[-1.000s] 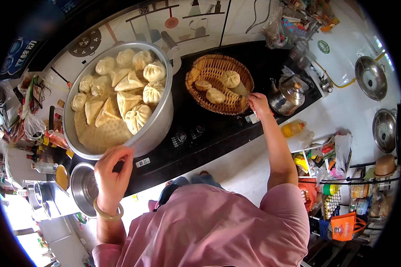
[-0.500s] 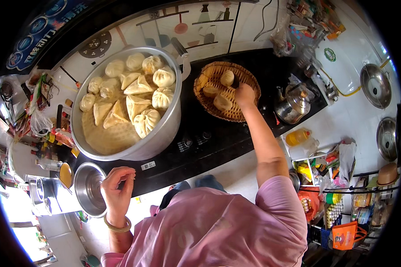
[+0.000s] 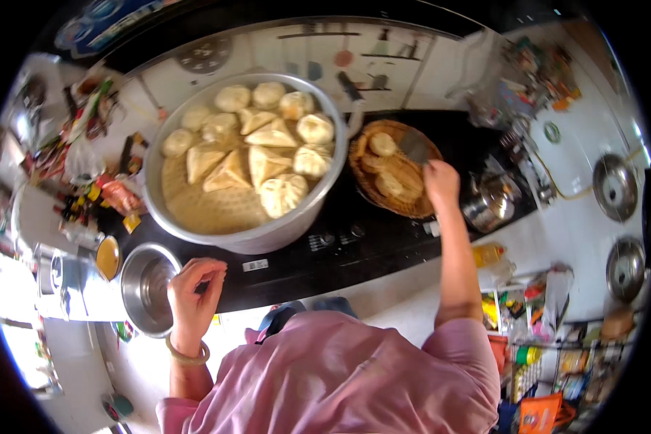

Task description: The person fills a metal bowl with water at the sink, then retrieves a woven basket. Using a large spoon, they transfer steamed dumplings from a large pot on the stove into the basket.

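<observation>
My right hand (image 3: pixel 441 182) is closed at the right edge of a round wicker basket (image 3: pixel 367 189). It grips what looks like a spatula, with a flat grey blade (image 3: pixel 414 145) over the basket's far right side. A few pale buns (image 3: pixel 383 145) lie in the basket. On the left, my left hand (image 3: pixel 193 295) is raised with fingers and thumb curled together, nothing visible in them. It hovers by the rim of a steel bowl (image 3: pixel 134 289). Beyond it stands a large metal steamer pot (image 3: pixel 267 235) with several round pleated buns (image 3: pixel 282 195) and triangular ones (image 3: pixel 273 134).
Pot and basket stand on a black stovetop (image 3: pixel 340 253). A shiny kettle (image 3: pixel 493 199) is right of the basket. Bottles and packets crowd the left side. Pan lids (image 3: pixel 615 188) hang at the right, above shelves holding an orange bag (image 3: pixel 540 414).
My right hand has drawn back toward the basket's right edge, and the grey blade shows more. The whole view has shifted, so pot and basket appear further right. My left hand stays curled.
</observation>
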Tool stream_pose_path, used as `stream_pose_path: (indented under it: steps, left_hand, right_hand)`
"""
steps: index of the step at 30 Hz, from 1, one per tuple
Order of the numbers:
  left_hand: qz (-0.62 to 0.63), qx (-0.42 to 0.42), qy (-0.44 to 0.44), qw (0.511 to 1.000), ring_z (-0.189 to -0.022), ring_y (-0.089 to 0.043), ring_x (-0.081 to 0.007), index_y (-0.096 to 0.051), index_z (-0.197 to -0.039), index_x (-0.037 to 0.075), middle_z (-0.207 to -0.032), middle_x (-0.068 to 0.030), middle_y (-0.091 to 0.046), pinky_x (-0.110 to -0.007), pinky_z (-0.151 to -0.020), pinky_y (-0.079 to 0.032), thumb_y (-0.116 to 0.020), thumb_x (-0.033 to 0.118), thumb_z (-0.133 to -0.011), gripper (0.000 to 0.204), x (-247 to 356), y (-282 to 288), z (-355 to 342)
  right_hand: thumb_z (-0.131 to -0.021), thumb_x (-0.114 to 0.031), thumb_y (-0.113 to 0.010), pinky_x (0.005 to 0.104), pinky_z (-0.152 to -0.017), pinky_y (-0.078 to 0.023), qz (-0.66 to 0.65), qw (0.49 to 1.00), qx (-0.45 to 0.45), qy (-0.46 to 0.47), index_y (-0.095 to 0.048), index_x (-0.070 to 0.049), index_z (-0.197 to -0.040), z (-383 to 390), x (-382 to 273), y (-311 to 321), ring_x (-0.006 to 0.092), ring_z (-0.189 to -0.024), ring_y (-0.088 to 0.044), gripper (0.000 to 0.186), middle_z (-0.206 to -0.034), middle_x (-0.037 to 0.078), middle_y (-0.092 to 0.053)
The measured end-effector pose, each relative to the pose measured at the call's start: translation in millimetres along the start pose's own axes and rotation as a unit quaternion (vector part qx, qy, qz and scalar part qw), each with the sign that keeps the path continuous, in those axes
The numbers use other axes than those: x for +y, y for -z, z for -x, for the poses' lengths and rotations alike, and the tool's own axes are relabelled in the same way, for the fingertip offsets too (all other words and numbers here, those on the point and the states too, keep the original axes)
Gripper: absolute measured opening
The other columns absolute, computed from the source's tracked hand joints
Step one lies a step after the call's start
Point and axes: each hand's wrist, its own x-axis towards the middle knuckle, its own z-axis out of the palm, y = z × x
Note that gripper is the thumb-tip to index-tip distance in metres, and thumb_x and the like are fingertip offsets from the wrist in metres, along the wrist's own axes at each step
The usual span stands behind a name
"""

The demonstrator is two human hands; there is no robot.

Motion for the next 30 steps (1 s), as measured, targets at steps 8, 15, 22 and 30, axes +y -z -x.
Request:
stream_pose_path:
  steps: [8,15,22,30]
  left_hand:
    - [-0.073,0.094,-0.037,0.992,-0.066,-0.062,-0.0186,-0.063,-0.085,-0.002,-0.076,-0.0116,-0.062,-0.025,-0.061,-0.049,-0.062,-0.005,-0.076,0.009,-16.1,55.3,-29.3]
    - [-0.134,0.194,0.082,0.968,-0.068,-0.064,-0.0186,-0.065,-0.086,0.000,-0.080,-0.0101,-0.064,-0.026,-0.063,-0.050,-0.061,0.001,-0.080,0.008,-92.5,104.7,6.5]
    - [-0.335,0.063,0.335,0.878,-0.089,-0.062,-0.0349,-0.063,-0.100,0.000,-0.094,-0.0211,-0.063,-0.042,-0.078,-0.051,-0.072,0.018,-0.067,0.038,-291.8,122.5,107.6]
    - [-0.347,-0.102,0.417,0.834,-0.096,-0.061,-0.0363,-0.064,-0.091,0.001,-0.101,-0.0221,-0.063,-0.042,-0.085,-0.049,-0.056,0.016,-0.081,0.020,-333.9,87.7,110.3]
  right_hand:
    - [-0.090,-0.008,-0.054,0.0171,-0.037,-0.028,-0.483,0.875,-0.038,0.010,-0.060,0.004,-0.107,35.5,-91.7,100.5,0.0023,-0.044,-0.038,0.021,-0.058,-0.003,-0.046]
    - [-0.090,-0.007,-0.055,0.0160,-0.039,-0.028,-0.434,0.880,-0.186,0.054,-0.060,0.004,-0.106,53.2,-170.4,92.0,0.0010,-0.046,-0.038,0.020,-0.060,-0.003,-0.046]
    - [-0.092,-0.011,-0.052,0.0149,-0.037,-0.025,-0.404,0.879,-0.245,0.058,-0.058,0.004,-0.109,43.3,-198.3,69.1,0.0001,-0.044,-0.035,0.023,-0.059,-0.004,-0.046]
    - [-0.089,-0.010,-0.055,0.0166,-0.038,-0.026,-0.398,0.869,-0.288,0.056,-0.060,0.004,-0.101,24.4,-236.6,64.2,0.0012,-0.044,-0.038,0.019,-0.056,-0.003,-0.046]
